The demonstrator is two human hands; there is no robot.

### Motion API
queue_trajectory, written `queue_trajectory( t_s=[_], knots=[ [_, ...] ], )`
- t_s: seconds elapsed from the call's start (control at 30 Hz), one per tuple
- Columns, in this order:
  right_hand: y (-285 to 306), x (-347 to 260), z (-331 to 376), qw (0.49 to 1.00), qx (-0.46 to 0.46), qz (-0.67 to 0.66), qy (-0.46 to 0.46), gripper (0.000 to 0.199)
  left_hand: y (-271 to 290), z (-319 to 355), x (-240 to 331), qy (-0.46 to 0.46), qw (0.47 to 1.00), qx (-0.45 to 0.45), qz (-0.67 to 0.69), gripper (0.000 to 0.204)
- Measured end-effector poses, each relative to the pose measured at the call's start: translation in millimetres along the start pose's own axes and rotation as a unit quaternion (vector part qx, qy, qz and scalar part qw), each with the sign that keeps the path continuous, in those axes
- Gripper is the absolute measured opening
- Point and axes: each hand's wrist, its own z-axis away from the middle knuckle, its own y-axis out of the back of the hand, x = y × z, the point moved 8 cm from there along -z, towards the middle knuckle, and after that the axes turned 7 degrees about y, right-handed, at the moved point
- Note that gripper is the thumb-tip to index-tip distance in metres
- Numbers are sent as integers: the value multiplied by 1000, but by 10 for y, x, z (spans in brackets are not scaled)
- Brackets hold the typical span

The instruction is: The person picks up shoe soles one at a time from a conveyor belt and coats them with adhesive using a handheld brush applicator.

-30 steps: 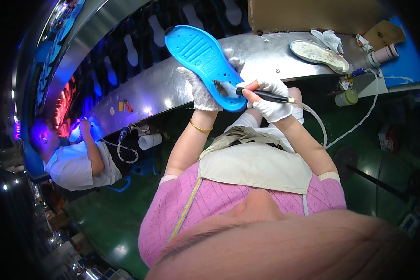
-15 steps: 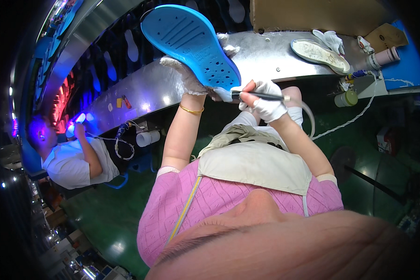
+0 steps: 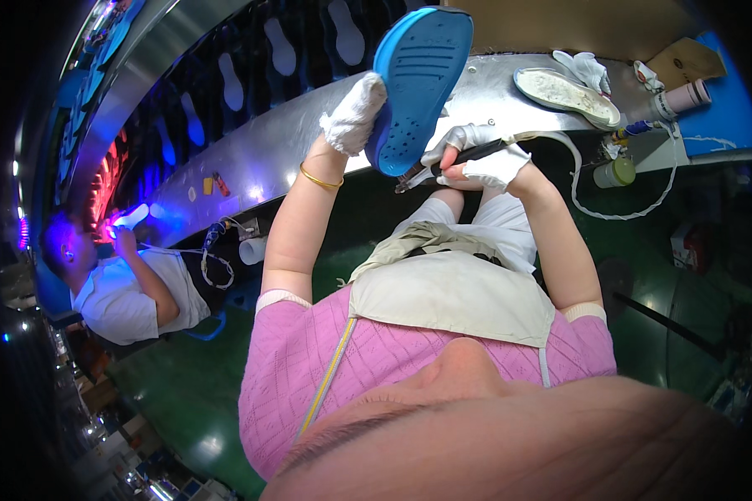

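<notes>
We grip a blue sole (image 3: 423,83) in our gloved left hand (image 3: 353,115), holding it up just right of that hand. Apart from it, our right hand (image 3: 496,167) is closed around a black-handled brush (image 3: 481,150) near the sole's lower end. Beyond that hand, a whitish sole (image 3: 565,94) lies on the metal bench (image 3: 495,73).

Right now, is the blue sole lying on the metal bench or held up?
Held up: the gloved left hand grips the blue sole by its side, its holed end past the front edge of the metal bench.
</notes>
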Motion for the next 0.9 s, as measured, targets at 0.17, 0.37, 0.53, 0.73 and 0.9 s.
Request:
queue_trajectory(
  t_s=[0.17,0.37,0.53,0.73,0.9],
  knots=[
    [51,-74,34,996,65,10,53,12,143,-86,-96,106,987,112,-35,101],
    [-25,-89,-7,999,33,-2,10,10,298,-164,-281,191,968,146,-74,86],
    [58,-94,-54,984,29,173,-8,11,378,-164,-300,194,965,151,-89,88],
    [226,-215,-107,991,65,90,72,27,357,-98,-210,192,961,176,-94,86],
    [361,-302,-95,915,76,390,66,23,296,-24,-106,184,970,155,-24,70]
  ],
)
